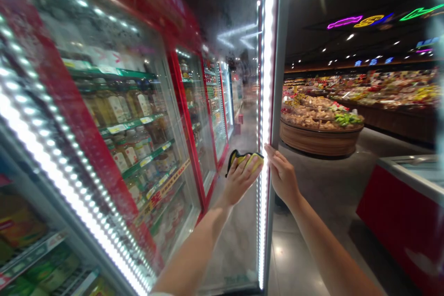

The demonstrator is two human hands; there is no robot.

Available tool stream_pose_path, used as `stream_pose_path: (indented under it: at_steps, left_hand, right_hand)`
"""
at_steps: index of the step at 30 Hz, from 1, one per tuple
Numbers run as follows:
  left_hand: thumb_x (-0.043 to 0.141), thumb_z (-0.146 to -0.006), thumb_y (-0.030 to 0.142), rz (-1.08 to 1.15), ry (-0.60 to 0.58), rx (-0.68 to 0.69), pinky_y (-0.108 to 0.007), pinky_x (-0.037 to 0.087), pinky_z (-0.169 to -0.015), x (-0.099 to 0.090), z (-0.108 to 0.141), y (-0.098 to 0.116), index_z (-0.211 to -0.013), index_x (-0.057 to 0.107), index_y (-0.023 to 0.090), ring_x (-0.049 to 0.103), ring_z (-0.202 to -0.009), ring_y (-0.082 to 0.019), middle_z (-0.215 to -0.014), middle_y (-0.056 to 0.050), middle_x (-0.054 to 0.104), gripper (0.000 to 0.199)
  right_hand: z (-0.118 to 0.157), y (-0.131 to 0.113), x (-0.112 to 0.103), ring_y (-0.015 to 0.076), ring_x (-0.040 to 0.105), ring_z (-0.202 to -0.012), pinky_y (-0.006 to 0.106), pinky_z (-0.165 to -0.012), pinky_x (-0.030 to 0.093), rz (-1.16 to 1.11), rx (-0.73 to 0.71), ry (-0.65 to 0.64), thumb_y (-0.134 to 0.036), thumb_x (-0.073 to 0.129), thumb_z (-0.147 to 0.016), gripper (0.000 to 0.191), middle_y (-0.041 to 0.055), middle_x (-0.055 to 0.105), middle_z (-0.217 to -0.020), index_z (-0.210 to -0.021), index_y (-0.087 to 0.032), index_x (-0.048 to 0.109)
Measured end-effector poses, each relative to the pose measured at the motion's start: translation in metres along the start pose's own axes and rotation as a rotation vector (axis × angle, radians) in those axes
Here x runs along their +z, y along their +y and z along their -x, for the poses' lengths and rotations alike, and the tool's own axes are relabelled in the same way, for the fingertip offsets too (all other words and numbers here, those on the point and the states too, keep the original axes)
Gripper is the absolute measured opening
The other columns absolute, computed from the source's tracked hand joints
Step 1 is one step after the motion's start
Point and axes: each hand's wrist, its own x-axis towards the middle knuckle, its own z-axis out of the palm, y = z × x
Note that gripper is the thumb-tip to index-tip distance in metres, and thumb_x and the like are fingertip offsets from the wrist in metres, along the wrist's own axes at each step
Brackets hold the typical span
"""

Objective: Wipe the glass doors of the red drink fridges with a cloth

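A yellow cloth with black edging (255,161) lies pressed against the glass of an open cooler door (239,231). My left hand (240,178) is over the cloth, its fingers bent around it, close to the bright light strip (265,78) that runs up the door's edge. On the other side of that strip, my right hand (282,173) holds the door's outer edge, with fingers together and the thumb side partly hidden. Both forearms reach up from the bottom of the view.
Red-framed coolers (187,115) with shelves of bottles (114,104) line the left. Packaged goods (52,263) fill shelves at lower left. A round produce stand (321,136) stands beyond the door, and a red chest freezer (398,212) is at right on the grey floor (294,249).
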Motion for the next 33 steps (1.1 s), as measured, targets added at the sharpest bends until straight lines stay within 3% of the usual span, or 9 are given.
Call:
stream_pose_path:
  at_steps: [3, 6, 9, 13, 16, 20, 24, 29, 33]
  left_hand:
    - [0.069, -0.088, 0.02, 0.031, -0.046, 0.008, -0.049, 0.016, -0.132, -0.01, -0.024, -0.024, -0.156, 0.04, 0.031, 0.029, -0.156, -0.023, -0.164, -0.004, 0.041, 0.074]
    - [0.07, -0.089, 0.024, 0.025, 0.035, -0.281, -0.056, 0.017, -0.13, -0.026, -0.042, -0.056, -0.158, 0.036, 0.03, 0.025, -0.157, -0.028, -0.167, -0.008, 0.034, 0.077]
    - [0.068, -0.091, 0.023, 0.002, 0.144, -0.525, -0.061, 0.022, -0.127, -0.03, -0.025, -0.058, -0.161, 0.029, 0.027, 0.024, -0.157, -0.034, -0.169, -0.012, 0.025, 0.08]
    - [0.068, -0.089, 0.02, -0.028, 0.048, -0.309, -0.057, 0.02, -0.129, -0.016, 0.013, -0.03, -0.161, 0.032, 0.027, 0.026, -0.156, -0.031, -0.166, -0.011, 0.033, 0.08]
    - [0.064, -0.09, 0.018, -0.046, -0.029, -0.13, -0.057, 0.012, -0.13, -0.016, 0.005, -0.032, -0.159, 0.034, 0.032, 0.03, -0.155, -0.026, -0.164, -0.006, 0.04, 0.076]
    - [0.064, -0.093, 0.028, -0.067, 0.045, -0.347, -0.06, 0.013, -0.129, -0.035, -0.024, -0.072, -0.16, 0.032, 0.029, 0.026, -0.156, -0.03, -0.167, -0.01, 0.033, 0.074]
    - [0.067, -0.091, 0.026, -0.096, 0.142, -0.568, -0.06, 0.022, -0.126, -0.043, 0.005, -0.079, -0.163, 0.026, 0.024, 0.022, -0.157, -0.034, -0.17, -0.015, 0.019, 0.082]
    - [0.068, -0.09, 0.026, -0.103, 0.028, -0.335, -0.058, 0.015, -0.129, -0.035, 0.042, -0.061, -0.163, 0.023, 0.026, 0.027, -0.155, -0.033, -0.167, -0.015, 0.029, 0.085]
    - [0.065, -0.093, 0.031, -0.067, 0.011, -0.348, -0.057, 0.014, -0.129, -0.052, 0.016, -0.102, -0.161, 0.03, 0.031, 0.029, -0.155, -0.031, -0.167, -0.01, 0.032, 0.076]
  right_hand:
    - [0.001, 0.002, 0.0, 0.0237, 0.057, -0.137, 0.046, -0.119, 0.046, -0.006, -0.021, -0.013, -0.019, 0.038, -0.103, 0.047, 0.0073, 0.065, -0.143, -0.144, -0.026, 0.061]
    - [0.003, 0.003, 0.001, 0.024, 0.055, -0.139, 0.047, -0.118, 0.046, -0.002, -0.017, -0.029, -0.018, 0.038, -0.102, 0.049, 0.0073, 0.063, -0.145, -0.145, -0.027, 0.059]
    - [0.006, 0.003, 0.006, 0.0243, 0.05, -0.143, 0.049, -0.119, 0.045, 0.042, -0.036, -0.056, -0.013, 0.038, -0.099, 0.054, 0.0074, 0.058, -0.15, -0.148, -0.028, 0.056]
    - [0.005, -0.003, 0.017, 0.0235, 0.04, -0.15, 0.05, -0.121, 0.042, 0.099, -0.118, -0.109, -0.006, 0.038, -0.095, 0.062, 0.0055, 0.054, -0.154, -0.152, -0.029, 0.05]
    - [-0.001, -0.01, 0.026, 0.0228, 0.035, -0.152, 0.049, -0.121, 0.042, 0.115, -0.139, -0.169, -0.005, 0.038, -0.095, 0.065, 0.0041, 0.052, -0.156, -0.154, -0.03, 0.047]
    - [-0.008, -0.015, 0.04, 0.0236, 0.031, -0.154, 0.051, -0.123, 0.04, 0.118, -0.146, -0.175, -0.003, 0.037, -0.095, 0.068, 0.0027, 0.045, -0.16, -0.156, -0.031, 0.043]
    - [-0.007, -0.02, 0.055, 0.0237, 0.026, -0.155, 0.051, -0.122, 0.04, 0.125, -0.156, -0.18, -0.001, 0.035, -0.094, 0.071, 0.0036, 0.04, -0.164, -0.159, -0.031, 0.038]
    - [-0.002, -0.034, 0.071, 0.0277, 0.021, -0.156, 0.06, -0.125, 0.032, 0.179, -0.133, -0.223, -0.002, 0.036, -0.094, 0.072, 0.004, 0.031, -0.167, -0.16, -0.031, 0.036]
    - [0.0, -0.039, 0.08, 0.0298, 0.018, -0.157, 0.063, -0.124, 0.029, 0.246, -0.091, -0.209, 0.002, 0.035, -0.091, 0.079, 0.0018, 0.024, -0.17, -0.161, -0.035, 0.032]
